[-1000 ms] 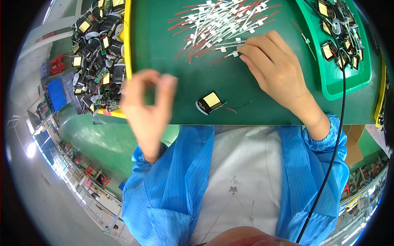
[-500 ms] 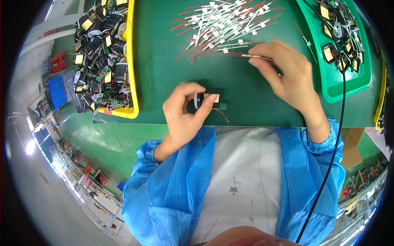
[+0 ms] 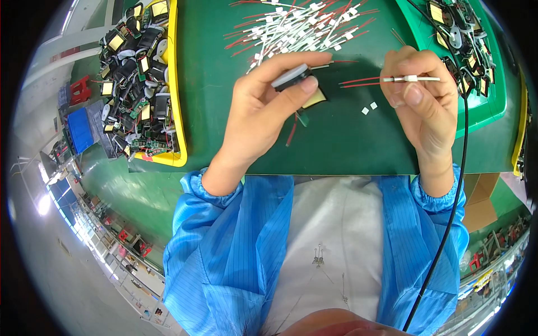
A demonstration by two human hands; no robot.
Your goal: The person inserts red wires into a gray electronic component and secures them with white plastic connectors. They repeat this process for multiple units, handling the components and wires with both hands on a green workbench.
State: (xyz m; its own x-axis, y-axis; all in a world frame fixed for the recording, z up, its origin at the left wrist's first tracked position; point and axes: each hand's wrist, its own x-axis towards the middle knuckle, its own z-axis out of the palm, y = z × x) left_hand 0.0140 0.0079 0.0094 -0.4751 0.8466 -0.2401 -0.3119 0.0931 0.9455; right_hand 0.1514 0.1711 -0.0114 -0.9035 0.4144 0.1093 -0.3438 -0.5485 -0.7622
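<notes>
My left hand (image 3: 260, 103) is closed around a small black and grey electronic module (image 3: 292, 78) with a yellow pad and a green circuit board. A short dark red wire hangs from the module over the mat. Between the thumb and fingers of my right hand (image 3: 423, 101) is a white wire lead (image 3: 411, 79) with a white tag and two red wires pointing left. The two hands are apart, both raised over the green mat. Beyond my left hand lies a pile of similar wire leads (image 3: 305, 28). Two small white squares (image 3: 369, 108) rest on the mat between my hands.
At the left, a yellow-rimmed bin (image 3: 178, 101) is heaped with similar modules. A green tray (image 3: 486, 112) with more modules stands at the right, and a black cable (image 3: 457, 207) runs down past it. The green work mat (image 3: 347, 145) ends near my body.
My left hand has lifted the module up and away from me, tilting it. My right hand has moved right with a wire lead. Two white squares now show on the mat.
</notes>
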